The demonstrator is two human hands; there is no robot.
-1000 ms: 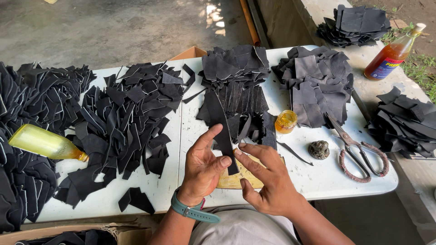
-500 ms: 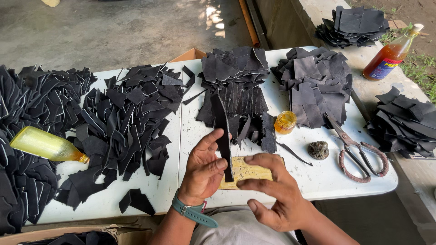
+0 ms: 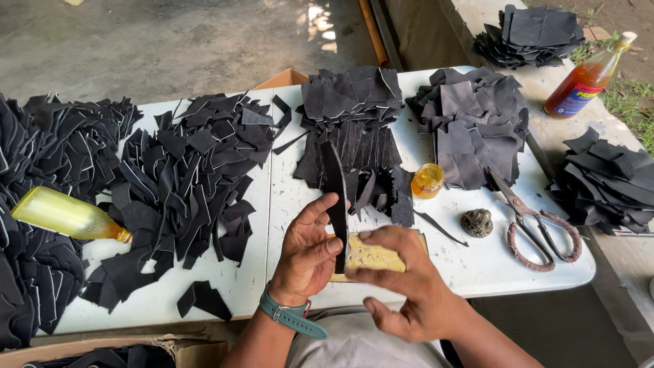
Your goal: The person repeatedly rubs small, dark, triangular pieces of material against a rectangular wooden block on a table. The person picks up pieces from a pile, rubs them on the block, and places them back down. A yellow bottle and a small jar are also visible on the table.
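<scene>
Black strip [image 3: 336, 184] pinched by left hand [image 3: 308, 253], one scissors [image 3: 535, 221].

Even daylight, sharp view from above

Soft shade covers the white table [image 3: 286, 204], which stays bright without glare. Sun patches fall on the concrete floor [image 3: 320, 20] at the top centre, and grass [image 3: 630, 102] at the upper right is sunlit. Shadows under the black scraps [image 3: 184, 184] are faint. The focus is crisp, and the edges bend slightly outward.
</scene>
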